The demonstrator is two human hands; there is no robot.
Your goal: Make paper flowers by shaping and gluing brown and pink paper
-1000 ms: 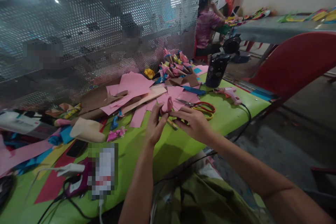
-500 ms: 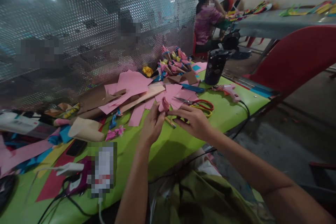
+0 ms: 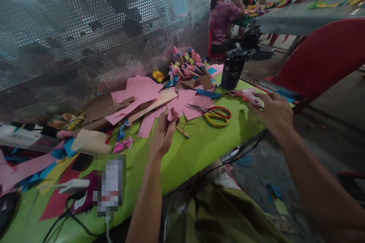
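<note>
My left hand is closed around a small rolled pink paper flower, held upright above the green table. A pencil lies on the tabletop just right of that hand. Over at the table's right side, my right hand has its fingers and thumb around the handle end of a pink hot glue gun, which rests on the table with its nozzle to the left. Scissors with red and yellow handles lie open between the two hands.
Pink paper sheets and a pile of paper flower cones lie toward the metal screen. A black tumbler stands behind the glue gun. Chargers and cables sit front left. A red chair is at right; another person sits beyond.
My right hand has left the pink paper flower and moved right to the glue gun's handle. My left hand still holds the flower in nearly the same spot.
</note>
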